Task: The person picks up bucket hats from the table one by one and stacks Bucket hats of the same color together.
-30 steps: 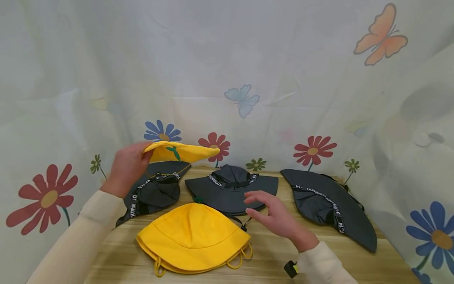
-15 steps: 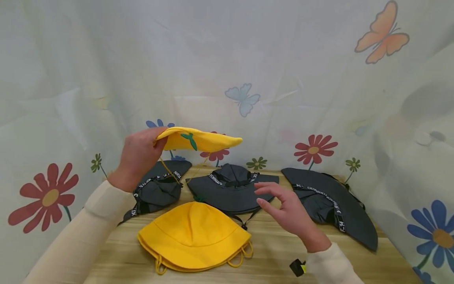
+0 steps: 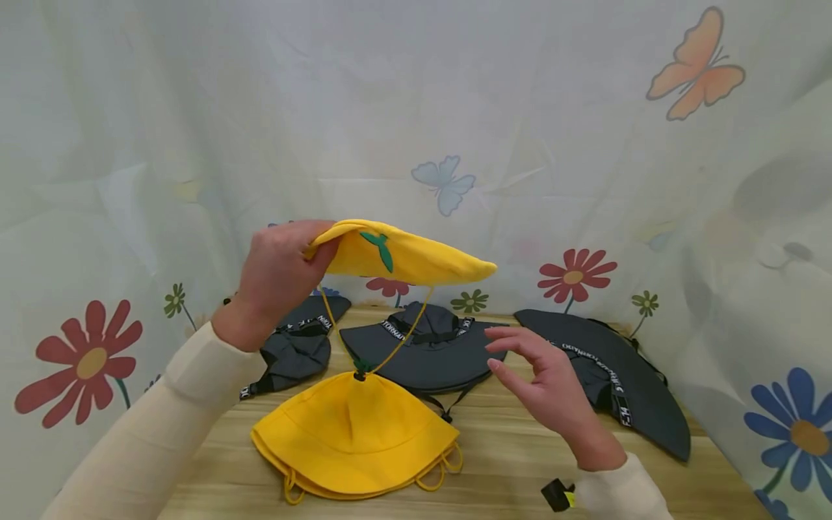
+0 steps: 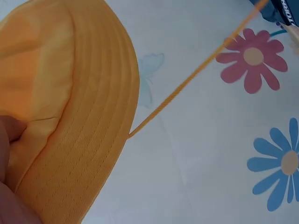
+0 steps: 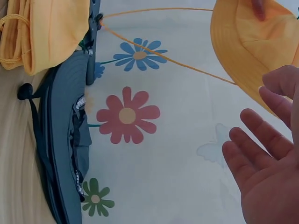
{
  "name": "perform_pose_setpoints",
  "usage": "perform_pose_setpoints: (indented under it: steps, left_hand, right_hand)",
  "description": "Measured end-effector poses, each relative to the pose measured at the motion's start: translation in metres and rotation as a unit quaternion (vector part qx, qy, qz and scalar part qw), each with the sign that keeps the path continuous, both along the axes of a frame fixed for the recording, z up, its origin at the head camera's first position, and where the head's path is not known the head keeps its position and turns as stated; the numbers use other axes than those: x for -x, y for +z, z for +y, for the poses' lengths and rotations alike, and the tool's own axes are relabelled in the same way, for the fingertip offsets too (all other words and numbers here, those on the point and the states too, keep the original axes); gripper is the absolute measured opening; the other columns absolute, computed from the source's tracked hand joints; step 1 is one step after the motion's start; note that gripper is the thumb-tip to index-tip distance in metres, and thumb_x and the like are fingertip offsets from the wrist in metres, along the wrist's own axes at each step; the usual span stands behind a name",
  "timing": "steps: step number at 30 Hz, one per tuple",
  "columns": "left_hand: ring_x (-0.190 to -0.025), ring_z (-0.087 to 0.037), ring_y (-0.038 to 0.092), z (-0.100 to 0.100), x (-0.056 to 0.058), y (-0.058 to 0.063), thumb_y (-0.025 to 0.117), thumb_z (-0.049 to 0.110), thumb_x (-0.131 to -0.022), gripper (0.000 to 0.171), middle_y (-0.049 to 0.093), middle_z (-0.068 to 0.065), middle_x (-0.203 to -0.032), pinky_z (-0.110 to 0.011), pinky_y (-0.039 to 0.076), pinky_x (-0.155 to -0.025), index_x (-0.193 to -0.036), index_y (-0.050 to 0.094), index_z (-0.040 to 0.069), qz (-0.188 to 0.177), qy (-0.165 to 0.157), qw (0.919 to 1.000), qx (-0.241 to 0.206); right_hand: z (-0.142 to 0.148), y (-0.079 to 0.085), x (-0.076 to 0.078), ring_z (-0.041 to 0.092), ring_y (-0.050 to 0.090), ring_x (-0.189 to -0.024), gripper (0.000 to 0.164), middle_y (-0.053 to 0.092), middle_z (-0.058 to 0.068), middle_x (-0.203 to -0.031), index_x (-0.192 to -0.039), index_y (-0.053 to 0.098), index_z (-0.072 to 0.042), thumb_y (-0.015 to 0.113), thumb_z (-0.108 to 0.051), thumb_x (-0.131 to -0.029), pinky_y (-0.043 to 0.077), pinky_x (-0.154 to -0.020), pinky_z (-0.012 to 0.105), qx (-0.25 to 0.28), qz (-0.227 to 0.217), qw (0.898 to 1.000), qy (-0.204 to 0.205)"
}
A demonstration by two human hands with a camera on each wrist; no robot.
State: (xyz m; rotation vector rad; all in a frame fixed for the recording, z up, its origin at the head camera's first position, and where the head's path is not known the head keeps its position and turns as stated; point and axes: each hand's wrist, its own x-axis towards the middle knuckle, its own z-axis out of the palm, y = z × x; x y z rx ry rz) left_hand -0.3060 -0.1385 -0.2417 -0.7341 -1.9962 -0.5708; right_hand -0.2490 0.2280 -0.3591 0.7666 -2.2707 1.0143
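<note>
My left hand (image 3: pixel 282 278) grips one end of a yellow bucket hat (image 3: pixel 416 253) and holds it up in the air. A green sprout decorates the hat's side, and its yellow chin cord (image 3: pixel 407 334) hangs below in a loop with a dark toggle. In the left wrist view the stitched brim (image 4: pixel 100 93) fills the left side, with fingers at its edge. My right hand (image 3: pixel 552 383) is raised to the right of the hat, fingers apart and holding nothing. Below, another yellow hat (image 3: pixel 354 440), seemingly stacked double at the brim, lies on the wooden table.
Dark hats with lettered bands lie along the back: one at left (image 3: pixel 295 354), one in the middle (image 3: pixel 422 354) and one at right (image 3: pixel 624 375). A small black item with a yellow patch (image 3: pixel 557 495) is by the right sleeve. A flower-printed curtain (image 3: pixel 520 144) surrounds the table.
My left hand has carried the yellow hat up and to the right, its cord now hanging over the yellow hat below. My right hand has shifted slightly to the right.
</note>
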Motion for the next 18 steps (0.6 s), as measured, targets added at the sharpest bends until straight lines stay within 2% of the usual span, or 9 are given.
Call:
perform_pose_setpoints:
  steps: [2, 6, 9, 11, 13, 16, 18]
  left_hand:
    - [-0.093, -0.032, 0.077, 0.004, -0.005, 0.001, 0.074, 0.014, -0.094, 0.023, 0.078, -0.015, -0.105, -0.046, 0.063, -0.08, -0.113, 0.075, 0.0, -0.004, -0.009, 0.9999, 0.006]
    - [-0.088, -0.029, 0.077, 0.011, -0.011, 0.0, 0.074, 0.015, -0.095, 0.02, 0.079, -0.013, -0.102, -0.043, 0.063, -0.078, -0.11, 0.076, 0.002, -0.013, -0.025, 0.9992, 0.027]
    - [-0.082, -0.026, 0.076, 0.016, -0.015, -0.002, 0.076, 0.015, -0.093, 0.018, 0.079, -0.01, -0.098, -0.04, 0.063, -0.075, -0.107, 0.077, 0.003, -0.021, -0.043, 0.998, 0.041]
    - [-0.081, -0.025, 0.076, 0.02, -0.018, -0.004, 0.077, 0.016, -0.093, 0.018, 0.079, -0.009, -0.097, -0.038, 0.063, -0.075, -0.106, 0.077, 0.004, -0.025, -0.055, 0.9969, 0.05]
    - [-0.083, -0.025, 0.077, 0.024, -0.022, -0.005, 0.078, 0.017, -0.091, 0.02, 0.08, -0.008, -0.098, -0.037, 0.063, -0.075, -0.107, 0.078, 0.005, -0.027, -0.065, 0.9956, 0.062]
    - [-0.087, -0.025, 0.078, 0.032, -0.028, -0.005, 0.079, 0.018, -0.09, 0.023, 0.08, -0.008, -0.098, -0.037, 0.063, -0.078, -0.109, 0.078, 0.006, -0.03, -0.072, 0.9939, 0.078]
    - [-0.085, -0.024, 0.077, 0.037, -0.033, -0.005, 0.08, 0.018, -0.089, 0.025, 0.08, -0.007, -0.096, -0.037, 0.063, -0.079, -0.111, 0.078, 0.006, -0.037, -0.073, 0.9928, 0.087]
  right_hand:
    - [0.001, 0.004, -0.002, 0.012, 0.059, -0.126, 0.031, 0.066, 0.005, -0.132, -0.113, 0.071, -0.018, 0.075, 0.002, -0.089, 0.044, -0.103, 0.01, 0.02, 0.02, 1.0, 0.006]
    - [0.001, 0.016, -0.004, 0.011, 0.053, -0.125, 0.046, 0.056, 0.017, -0.132, -0.116, 0.067, -0.002, 0.078, 0.018, -0.076, 0.044, -0.105, 0.011, 0.083, 0.075, 0.994, 0.018]
    - [0.0, 0.026, -0.005, 0.016, 0.049, -0.132, 0.056, 0.05, 0.023, -0.137, -0.121, 0.063, 0.006, 0.082, 0.018, -0.07, 0.043, -0.111, 0.016, 0.116, 0.11, 0.987, 0.027]
    - [0.0, 0.033, -0.006, 0.022, 0.045, -0.139, 0.055, 0.049, 0.023, -0.143, -0.125, 0.063, 0.006, 0.087, 0.002, -0.076, 0.04, -0.115, 0.019, 0.117, 0.128, 0.984, 0.032]
    - [-0.001, 0.038, -0.008, 0.026, 0.043, -0.143, 0.061, 0.047, 0.022, -0.15, -0.13, 0.064, 0.004, 0.089, -0.024, -0.081, 0.037, -0.117, 0.02, 0.095, 0.142, 0.985, 0.027]
    - [-0.004, 0.046, -0.013, 0.029, 0.04, -0.149, 0.081, 0.042, 0.017, -0.16, -0.139, 0.062, -0.003, 0.08, -0.058, -0.082, 0.035, -0.117, 0.018, 0.037, 0.148, 0.988, 0.004]
    - [-0.006, 0.051, -0.017, 0.029, 0.04, -0.15, 0.088, 0.037, 0.012, -0.165, -0.145, 0.059, -0.009, 0.084, -0.058, -0.076, 0.034, -0.116, 0.015, -0.008, 0.137, 0.99, -0.018]
